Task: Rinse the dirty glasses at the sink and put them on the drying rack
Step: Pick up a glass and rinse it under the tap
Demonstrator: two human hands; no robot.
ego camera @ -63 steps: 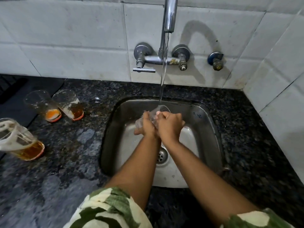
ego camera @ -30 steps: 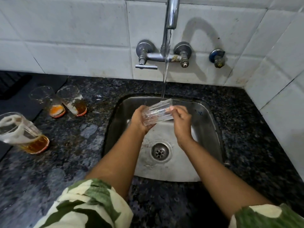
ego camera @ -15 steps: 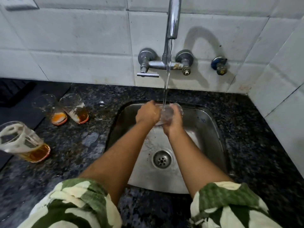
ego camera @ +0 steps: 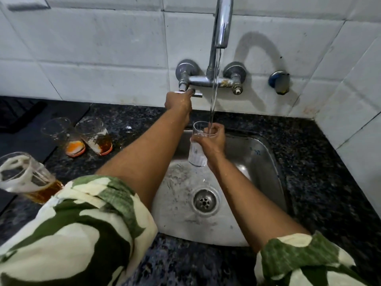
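The right hand (ego camera: 212, 141) grips an upright glass (ego camera: 198, 148) above the sink (ego camera: 266, 162), right under the tap (ego camera: 221, 23), whose water (ego camera: 214, 93) runs into it. The left hand (ego camera: 178, 102) grips the tap's left handle (ego camera: 188, 92). Left of the sink, three dirty glasses (ego camera: 93, 136) with amber dregs stand on the desk (ego camera: 321, 182).

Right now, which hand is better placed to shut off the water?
Left. The left hand already grips the tap lever, while the right hand holds the glass under the stream.
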